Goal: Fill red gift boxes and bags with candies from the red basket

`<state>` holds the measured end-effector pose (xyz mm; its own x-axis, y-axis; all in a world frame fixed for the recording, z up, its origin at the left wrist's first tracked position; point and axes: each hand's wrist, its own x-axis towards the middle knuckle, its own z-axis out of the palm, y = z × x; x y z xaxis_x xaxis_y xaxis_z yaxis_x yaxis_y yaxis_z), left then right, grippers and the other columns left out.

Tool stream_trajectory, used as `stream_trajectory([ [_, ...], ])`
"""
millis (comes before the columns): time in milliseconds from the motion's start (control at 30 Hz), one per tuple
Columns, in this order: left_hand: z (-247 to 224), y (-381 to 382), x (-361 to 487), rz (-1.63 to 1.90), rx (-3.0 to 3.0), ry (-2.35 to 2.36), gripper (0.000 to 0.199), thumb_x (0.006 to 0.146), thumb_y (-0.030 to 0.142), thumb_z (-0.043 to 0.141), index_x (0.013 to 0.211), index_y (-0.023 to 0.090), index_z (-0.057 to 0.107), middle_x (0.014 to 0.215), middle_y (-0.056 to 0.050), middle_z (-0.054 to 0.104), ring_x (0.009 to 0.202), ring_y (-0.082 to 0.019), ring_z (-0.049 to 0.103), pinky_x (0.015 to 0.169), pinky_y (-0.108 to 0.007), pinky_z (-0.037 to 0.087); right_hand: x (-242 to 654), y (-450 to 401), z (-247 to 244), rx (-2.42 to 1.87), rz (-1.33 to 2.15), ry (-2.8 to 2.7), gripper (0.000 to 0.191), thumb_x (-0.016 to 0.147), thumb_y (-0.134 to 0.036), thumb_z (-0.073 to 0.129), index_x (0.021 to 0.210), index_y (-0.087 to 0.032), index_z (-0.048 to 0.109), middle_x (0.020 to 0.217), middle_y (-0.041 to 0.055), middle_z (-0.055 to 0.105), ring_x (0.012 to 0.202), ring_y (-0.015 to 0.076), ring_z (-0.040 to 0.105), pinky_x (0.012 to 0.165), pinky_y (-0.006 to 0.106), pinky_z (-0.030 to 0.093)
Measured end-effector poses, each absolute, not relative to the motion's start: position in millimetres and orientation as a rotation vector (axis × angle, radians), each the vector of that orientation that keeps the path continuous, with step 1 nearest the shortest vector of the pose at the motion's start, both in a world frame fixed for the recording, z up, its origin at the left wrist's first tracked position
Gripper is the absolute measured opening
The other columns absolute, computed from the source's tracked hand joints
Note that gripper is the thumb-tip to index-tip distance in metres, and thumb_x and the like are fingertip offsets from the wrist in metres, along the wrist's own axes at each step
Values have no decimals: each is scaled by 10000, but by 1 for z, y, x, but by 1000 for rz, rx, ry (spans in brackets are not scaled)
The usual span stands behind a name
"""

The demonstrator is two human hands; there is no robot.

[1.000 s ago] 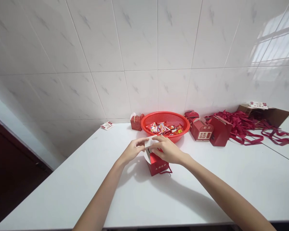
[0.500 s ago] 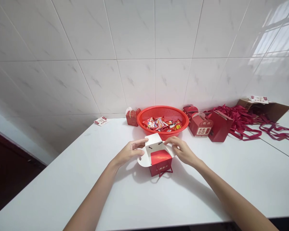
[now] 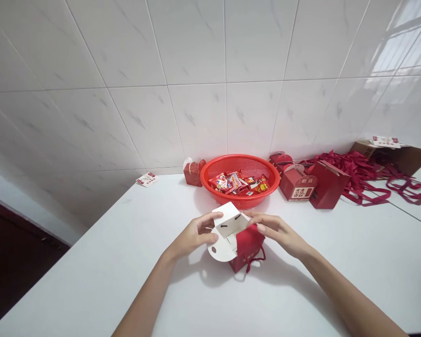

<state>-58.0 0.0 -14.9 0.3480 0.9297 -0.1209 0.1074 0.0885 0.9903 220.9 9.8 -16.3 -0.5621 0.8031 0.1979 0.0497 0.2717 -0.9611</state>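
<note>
In front of me a small red gift box point(image 3: 250, 242) with a white inside stands open-topped on the table, turned at an angle. Its rounded white flap has a hole and hangs out to the left, and a red cord loops at its front. My left hand point(image 3: 195, 234) is closed on the left and back flaps, thumb on the rounded one. At the right side, my right hand point(image 3: 279, 230) grips the box's edge with thumb and fingers. Just behind is a red plastic basket point(image 3: 242, 202) of wrapped sweets point(image 3: 235, 182).
Several finished-looking red boxes point(image 3: 296, 181) stand right of the basket, and another red box point(image 3: 192, 173) left of it. Red ribbons point(image 3: 351, 171) spill from a cardboard box point(image 3: 414, 161) at the right. A printed card point(image 3: 147, 179) lies near the white table's point(image 3: 101, 262) left edge, against the tiled wall.
The gift box has come nearer and slightly right, turning and tilting so more of its inside shows. My right hand has shifted from the back flap area to the right edge.
</note>
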Motion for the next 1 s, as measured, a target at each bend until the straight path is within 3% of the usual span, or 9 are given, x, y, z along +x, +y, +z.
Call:
stream_trajectory([
  [100, -16, 1, -58, 806, 1395, 1026, 672, 669, 268, 813, 1309, 179, 629, 1163, -111, 707, 1077, -288, 653, 911, -389, 530, 227, 13, -15, -707, 1461, -1759, 397, 916, -565, 600, 814, -224, 775, 1474, 96, 553, 1403, 332, 451, 1158, 532, 327],
  [200, -16, 0, -59, 780, 1429, 1018, 683, 695, 302, 811, 1340, 185, 617, 1199, -119, 706, 1129, -308, 641, 964, -417, 510, 229, 17, -18, -676, 1451, -1777, 383, 849, -558, 691, 633, -248, 750, 1457, 54, 574, 1469, 340, 352, 1217, 583, 157],
  [367, -17, -2, -61, 753, 1471, 1042, 698, 710, 352, 813, 1364, 212, 614, 1245, -114, 695, 1130, -317, 641, 1003, -439, 496, 231, 23, -29, -579, 1446, -1820, 419, 856, -641, 620, 673, -308, 797, 1438, 21, 591, 1506, 320, 278, 1229, 583, 67],
  [433, -18, -1, -62, 742, 1472, 1040, 704, 718, 380, 810, 1372, 218, 609, 1247, -112, 694, 1137, -318, 636, 1012, -440, 492, 233, 25, -32, -587, 1434, -1847, 347, 814, -617, 687, 683, -316, 800, 1459, 7, 571, 1520, 318, 241, 1233, 571, 44],
  [500, -21, 0, -63, 727, 1462, 1030, 726, 722, 408, 809, 1388, 220, 593, 1244, -111, 693, 1153, -320, 626, 1022, -438, 485, 235, 26, -35, -623, 1454, -1874, 242, 706, -546, 820, 803, -325, 814, 1508, 9, 520, 1529, 326, 207, 1231, 568, 56],
  [600, -24, 2, -65, 701, 1453, 1024, 756, 719, 441, 812, 1403, 223, 576, 1285, -113, 667, 1189, -321, 603, 1048, -435, 463, 237, 28, -39, -637, 1551, -1871, 515, 623, -487, 891, 1100, -339, 770, 1592, 44, 402, 1530, 332, 201, 1220, 558, 132],
  [667, -25, 3, -66, 681, 1461, 1031, 762, 722, 455, 808, 1410, 230, 569, 1310, -114, 647, 1202, -321, 590, 1062, -436, 449, 238, 30, -42, -627, 1596, -1867, 614, 622, -465, 896, 1200, -348, 725, 1618, 55, 354, 1530, 327, 204, 1218, 545, 153],
  [833, -25, 3, -68, 655, 1530, 1065, 711, 793, 471, 734, 1441, 250, 540, 1308, -103, 644, 1227, -309, 566, 1086, -429, 412, 236, 32, -47, -657, 1593, -1851, 577, 702, -386, 864, 1252, -366, 690, 1636, 39, 312, 1536, 301, 197, 1225, 526, 164],
  [1000, -24, 3, -61, 763, 1517, 1099, 667, 866, 442, 633, 1484, 239, 486, 1344, -94, 639, 1190, -299, 587, 1005, -392, 466, 228, 27, -48, -752, 1418, -1817, 536, 723, -401, 855, 1231, -338, 697, 1612, 63, 364, 1497, 303, 311, 1202, 508, 272],
])
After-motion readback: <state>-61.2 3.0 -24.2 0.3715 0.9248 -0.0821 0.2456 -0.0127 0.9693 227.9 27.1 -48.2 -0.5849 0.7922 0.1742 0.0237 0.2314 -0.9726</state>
